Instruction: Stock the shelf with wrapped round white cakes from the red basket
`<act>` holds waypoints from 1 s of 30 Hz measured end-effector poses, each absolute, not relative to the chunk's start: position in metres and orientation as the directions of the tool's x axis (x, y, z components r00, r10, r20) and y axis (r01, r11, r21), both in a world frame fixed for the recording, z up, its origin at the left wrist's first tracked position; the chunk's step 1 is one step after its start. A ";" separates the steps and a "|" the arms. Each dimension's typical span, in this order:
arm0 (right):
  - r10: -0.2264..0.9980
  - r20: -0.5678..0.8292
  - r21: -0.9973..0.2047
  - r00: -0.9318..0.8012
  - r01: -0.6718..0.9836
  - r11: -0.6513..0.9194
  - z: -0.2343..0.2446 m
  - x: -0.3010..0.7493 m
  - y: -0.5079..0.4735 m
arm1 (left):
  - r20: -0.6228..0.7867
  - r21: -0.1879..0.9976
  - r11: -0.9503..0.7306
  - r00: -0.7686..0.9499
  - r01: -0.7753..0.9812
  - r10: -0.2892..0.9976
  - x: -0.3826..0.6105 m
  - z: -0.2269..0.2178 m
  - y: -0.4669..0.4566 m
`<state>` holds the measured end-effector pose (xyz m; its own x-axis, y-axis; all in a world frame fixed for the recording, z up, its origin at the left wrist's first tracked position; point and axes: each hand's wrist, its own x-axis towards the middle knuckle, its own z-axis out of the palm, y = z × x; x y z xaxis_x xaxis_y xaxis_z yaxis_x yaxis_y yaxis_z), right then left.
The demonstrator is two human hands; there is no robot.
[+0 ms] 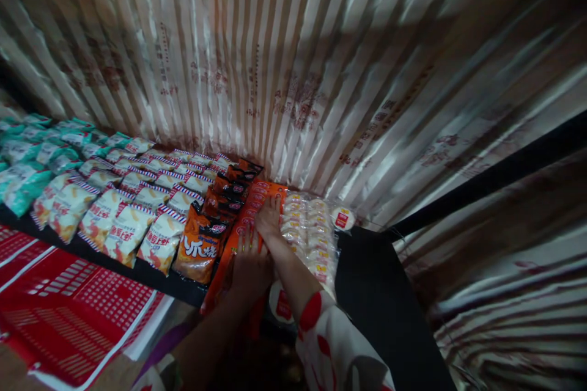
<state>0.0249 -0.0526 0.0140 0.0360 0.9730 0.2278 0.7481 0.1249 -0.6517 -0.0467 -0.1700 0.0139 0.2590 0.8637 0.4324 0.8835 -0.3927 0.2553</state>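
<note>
Orange-red packs point(259, 192): lie in a long strip directly beneath both hands, reaching past the right fingertips at the far end and back below the left wrist at the near end.

Risk, judged: uneven pressure from the palms could skid the slick-looking film sideways, crowding the neighbours or crushing contents. The near end seems to come to the front edge, so a backward drag could tip it over. The right sleeve point(334, 342) hangs close to the wrapped goods and might catch them.

Left hand point(251, 266): palm down, fingers extended and slightly spread, laid on the strip; no pinch visible. Right hand point(269, 220): farther forward, fingers extended and close together, also resting flat on the strip; underside and thumb contact hidden, cannot tell.

Just left of the left hand: orange-and-black bags point(197, 250); beyond these, white bags point(162, 238), then teal bags point(27, 183) well apart. Just right of the right hand: clear-wrapped pale packs point(316, 241), and farther right a round red-labelled pack point(343, 218). Black surface point(380, 293) extends right of both. Red basket point(77, 311) sits lower left of the hands; striped sheeting point(293, 61) rises beyond them.
</note>
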 end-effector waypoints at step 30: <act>0.969 0.000 -0.344 0.248 0.910 -0.233 0.019 0.032 -0.031 | 0.396 0.173 -0.353 0.263 0.920 0.880 -0.046 0.005 -0.167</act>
